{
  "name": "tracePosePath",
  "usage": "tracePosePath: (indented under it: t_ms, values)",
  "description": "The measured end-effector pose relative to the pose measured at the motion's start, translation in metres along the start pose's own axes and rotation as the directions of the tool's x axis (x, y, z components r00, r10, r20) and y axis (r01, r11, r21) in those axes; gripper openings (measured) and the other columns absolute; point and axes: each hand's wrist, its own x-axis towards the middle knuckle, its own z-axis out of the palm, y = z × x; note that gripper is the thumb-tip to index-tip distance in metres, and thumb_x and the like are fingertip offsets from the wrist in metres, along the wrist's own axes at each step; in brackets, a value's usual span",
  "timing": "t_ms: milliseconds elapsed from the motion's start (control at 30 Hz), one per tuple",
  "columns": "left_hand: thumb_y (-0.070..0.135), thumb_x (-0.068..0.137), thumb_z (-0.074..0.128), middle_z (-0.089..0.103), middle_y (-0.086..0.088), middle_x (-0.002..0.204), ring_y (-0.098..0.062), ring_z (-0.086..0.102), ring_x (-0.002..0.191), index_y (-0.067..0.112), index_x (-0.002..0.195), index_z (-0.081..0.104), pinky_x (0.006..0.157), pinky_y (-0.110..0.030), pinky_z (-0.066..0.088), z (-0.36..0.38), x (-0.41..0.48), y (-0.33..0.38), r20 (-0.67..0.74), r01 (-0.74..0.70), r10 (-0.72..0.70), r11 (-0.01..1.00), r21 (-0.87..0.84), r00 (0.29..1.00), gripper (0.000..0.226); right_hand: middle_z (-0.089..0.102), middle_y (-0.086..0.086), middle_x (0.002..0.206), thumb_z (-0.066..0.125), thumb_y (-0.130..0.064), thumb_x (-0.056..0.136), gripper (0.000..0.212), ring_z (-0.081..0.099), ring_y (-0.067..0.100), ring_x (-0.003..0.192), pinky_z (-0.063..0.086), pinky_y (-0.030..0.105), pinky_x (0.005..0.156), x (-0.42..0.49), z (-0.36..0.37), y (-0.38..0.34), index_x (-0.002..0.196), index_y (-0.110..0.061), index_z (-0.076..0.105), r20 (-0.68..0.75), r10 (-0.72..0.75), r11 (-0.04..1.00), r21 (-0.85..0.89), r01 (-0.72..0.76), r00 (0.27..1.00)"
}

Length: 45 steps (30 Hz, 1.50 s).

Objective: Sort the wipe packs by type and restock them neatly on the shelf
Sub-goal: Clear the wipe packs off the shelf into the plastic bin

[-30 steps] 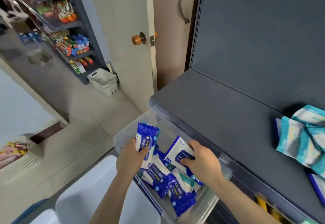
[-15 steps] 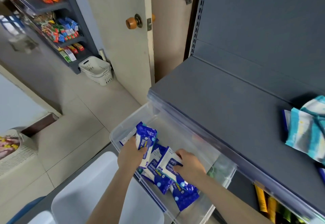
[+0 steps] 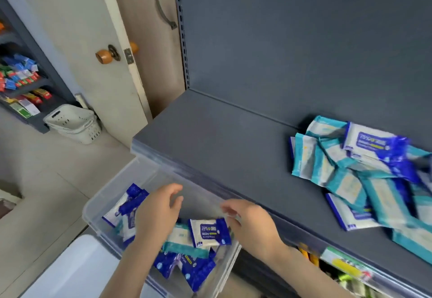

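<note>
Clear plastic bin [image 3: 112, 194] at near left holds mixed blue and teal wipe packs [image 3: 209, 232]. Both hands hover over it: left hand [image 3: 156, 213] with fingers loosely curled, right hand [image 3: 252, 225] with fingers blurred, spread, neither pinching anything. More packs lie heaped [image 3: 355, 176] on the grey shelf [image 3: 222, 148] at right.

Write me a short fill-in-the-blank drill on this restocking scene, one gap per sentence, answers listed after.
1. Both hands, left hand and right hand, reach into the clear plastic ____.
2. The pile of wipe packs on the shelf lies toward its ____ side.
3. The door knob is ____ in colour.
4. The white basket stands on the ____.

Answers: bin; right; orange; floor
</note>
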Motion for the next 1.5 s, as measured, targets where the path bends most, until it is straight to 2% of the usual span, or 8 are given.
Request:
tracePosePath:
  t_ms: [333,500,700,933,1000,1200,1400,1500]
  values:
    - [0.032,0.092,0.056,0.059,0.026,0.105,0.005,0.056,0.093,0.040,0.115,0.060,0.077,-0.017,0.048,0.056,-0.003,0.175,0.129,-0.328,0.337,0.940,-0.090,0.933,0.025,0.062,-0.024,0.098,0.059,-0.016,0.088,0.027,0.060,-0.003,0.095,0.044,0.012,0.083,-0.063,-0.135,0.126,0.109,-0.032,0.064,-0.317,0.203,0.979,0.058,-0.194,0.926]
    - [0.034,0.091,0.056,0.057,0.017,0.121,0.000,0.057,0.102,0.035,0.125,0.054,0.083,-0.026,0.051,0.091,-0.001,0.255,0.192,-0.394,0.401,0.916,-0.077,0.896,0.034,0.066,-0.020,0.099,0.059,-0.015,0.086,0.030,0.063,0.005,0.094,0.052,0.029,0.082,-0.081,-0.182,0.197,0.109,-0.034,0.063,-0.377,0.283,0.956,0.033,-0.293,0.882]
    - [0.050,0.089,0.054,0.049,0.001,0.130,-0.019,0.051,0.116,0.022,0.132,0.042,0.085,-0.035,0.049,0.132,0.013,0.327,0.268,-0.309,0.276,0.947,0.087,0.923,0.053,0.059,-0.009,0.124,0.056,-0.014,0.087,0.038,0.054,0.014,0.114,0.046,0.029,0.089,-0.061,-0.234,0.240,0.122,-0.027,0.058,-0.394,0.239,0.948,-0.103,-0.301,0.887]
    - [0.070,0.060,0.071,0.038,-0.003,0.136,-0.022,0.040,0.124,0.016,0.133,0.034,0.097,-0.036,0.044,0.173,0.007,0.349,0.225,-0.170,0.115,0.956,0.241,0.967,0.098,0.029,0.000,0.152,0.057,-0.030,0.090,0.056,0.023,0.022,0.140,0.027,0.037,0.111,-0.006,-0.261,0.259,0.142,-0.022,0.037,-0.321,0.060,0.902,-0.387,-0.189,0.945]
    - [0.065,0.061,0.075,0.039,-0.004,0.135,-0.022,0.045,0.121,0.016,0.132,0.035,0.097,-0.036,0.045,0.177,0.007,0.347,0.222,-0.136,0.086,0.966,0.220,0.971,0.096,0.026,-0.001,0.153,0.055,-0.037,0.090,0.061,0.023,0.023,0.140,0.025,0.036,0.111,-0.002,-0.251,0.268,0.144,-0.023,0.031,-0.247,0.072,0.874,-0.452,-0.181,0.966]
    - [0.055,0.068,0.076,0.052,-0.001,0.126,-0.020,0.055,0.113,0.017,0.132,0.037,0.085,-0.036,0.050,0.172,0.003,0.333,0.245,-0.051,0.019,0.991,0.127,0.969,0.084,0.041,-0.003,0.145,0.048,-0.031,0.094,0.051,0.045,0.025,0.125,0.049,0.036,0.086,-0.019,-0.236,0.284,0.143,-0.023,0.033,-0.250,0.034,0.860,-0.486,-0.156,0.968]
    - [0.049,0.084,0.063,0.058,-0.001,0.119,-0.021,0.060,0.105,0.014,0.125,0.040,0.074,-0.032,0.047,0.159,0.000,0.313,0.148,-0.018,-0.007,0.986,0.165,0.989,0.059,0.026,-0.008,0.154,0.040,-0.028,0.099,0.051,0.029,0.016,0.139,0.041,0.032,0.102,-0.049,-0.231,0.285,0.147,-0.028,0.023,-0.239,-0.007,0.870,-0.480,-0.112,0.971]
    - [0.046,0.089,0.058,0.060,-0.004,0.113,-0.023,0.063,0.098,0.013,0.118,0.042,0.071,-0.034,0.050,0.149,0.002,0.305,0.065,0.009,-0.019,0.988,0.152,0.998,0.046,0.027,-0.006,0.154,0.043,-0.025,0.098,0.054,0.032,0.018,0.137,0.046,0.031,0.095,-0.045,-0.238,0.284,0.147,-0.026,0.020,-0.209,-0.005,0.843,-0.527,-0.108,0.978]
